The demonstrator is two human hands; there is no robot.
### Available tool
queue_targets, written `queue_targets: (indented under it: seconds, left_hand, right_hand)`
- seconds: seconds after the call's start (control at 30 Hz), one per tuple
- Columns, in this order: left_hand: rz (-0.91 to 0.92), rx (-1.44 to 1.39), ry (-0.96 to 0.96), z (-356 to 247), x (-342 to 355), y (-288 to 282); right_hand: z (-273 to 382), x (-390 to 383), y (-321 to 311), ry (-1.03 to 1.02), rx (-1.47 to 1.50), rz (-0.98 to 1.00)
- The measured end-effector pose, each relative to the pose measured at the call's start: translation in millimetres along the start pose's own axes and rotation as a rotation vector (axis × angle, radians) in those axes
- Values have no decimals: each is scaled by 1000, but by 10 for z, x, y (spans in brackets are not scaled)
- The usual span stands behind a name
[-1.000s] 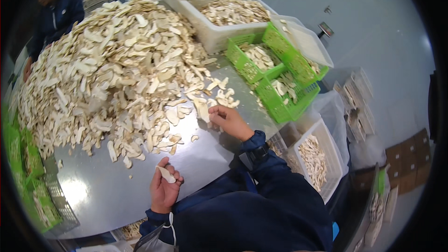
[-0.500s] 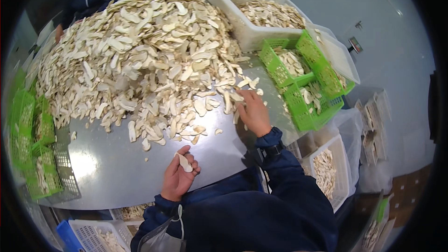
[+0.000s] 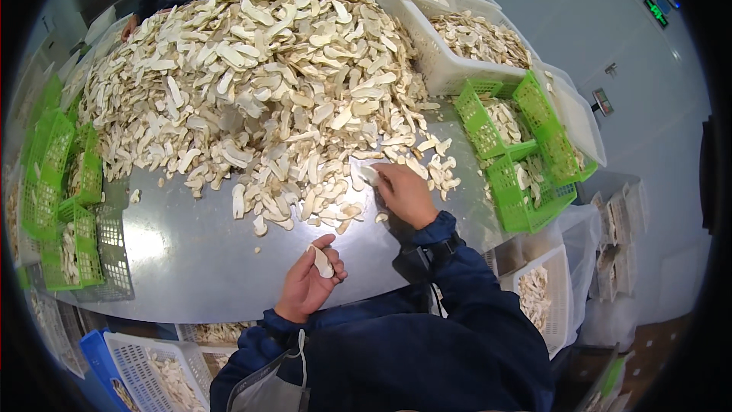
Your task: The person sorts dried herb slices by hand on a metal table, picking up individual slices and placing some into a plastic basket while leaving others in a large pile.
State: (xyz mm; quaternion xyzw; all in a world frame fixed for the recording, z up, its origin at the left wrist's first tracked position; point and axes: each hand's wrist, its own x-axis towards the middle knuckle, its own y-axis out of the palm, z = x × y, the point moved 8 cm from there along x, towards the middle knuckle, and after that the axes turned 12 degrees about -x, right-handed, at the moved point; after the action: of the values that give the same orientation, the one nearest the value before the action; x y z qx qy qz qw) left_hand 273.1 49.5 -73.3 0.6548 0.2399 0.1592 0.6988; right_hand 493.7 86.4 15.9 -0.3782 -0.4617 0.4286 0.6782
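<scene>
A big heap of dried mushroom slices (image 3: 252,69), pale with tan edges, covers much of the metal table (image 3: 198,259). My left hand (image 3: 311,278) is palm up near the table's front edge, with one pale mushroom slice (image 3: 321,262) held between thumb and fingers. Over the near right fringe of the heap, my right hand (image 3: 406,192) reaches palm down. Its fingertips close on another whitish slice (image 3: 367,175), partly covered by the fingers. Loose slices (image 3: 441,171) lie just beyond and right of that hand.
Green perforated baskets (image 3: 526,197) holding slices stand at the right, and more green baskets (image 3: 80,248) at the left. A white tub (image 3: 457,72) of slices is at the back right. White crates (image 3: 560,297) sit below the table edge. Another person's hand (image 3: 130,27) is at the far left.
The whole view has shifted, so the table sits farther right in it. My right hand has moved left along the heap's fringe, leaving loose slices on its right. My left hand still holds its slice.
</scene>
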Motion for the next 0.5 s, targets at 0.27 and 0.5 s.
queue_targets:
  seconds: [0.27,0.5]
  left_hand:
    - [-20,1,7,13,21,72]
    - [-26,-35,32,-20,28,100]
  right_hand:
    - [-234,-258,230,272,508,340]
    - [190,107,64,11,77,40]
